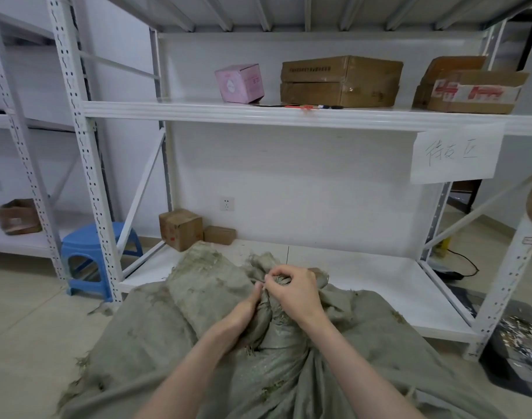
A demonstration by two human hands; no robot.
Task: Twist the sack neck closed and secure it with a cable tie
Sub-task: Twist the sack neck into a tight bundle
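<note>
A large grey-green woven sack fills the lower middle of the view, its frayed mouth gathered into a bunched neck in front of me. My right hand wraps round the top of the neck, its fingers curled over the cloth. My left hand grips the neck from the left just below, thumb against the fabric. A thin dark strand stands up just behind the hands; whether it is the cable tie I cannot tell.
A white metal rack stands right behind the sack, its low shelf at hand height. Small cardboard boxes sit at its back left. A blue stool is on the left, dark bags on the right.
</note>
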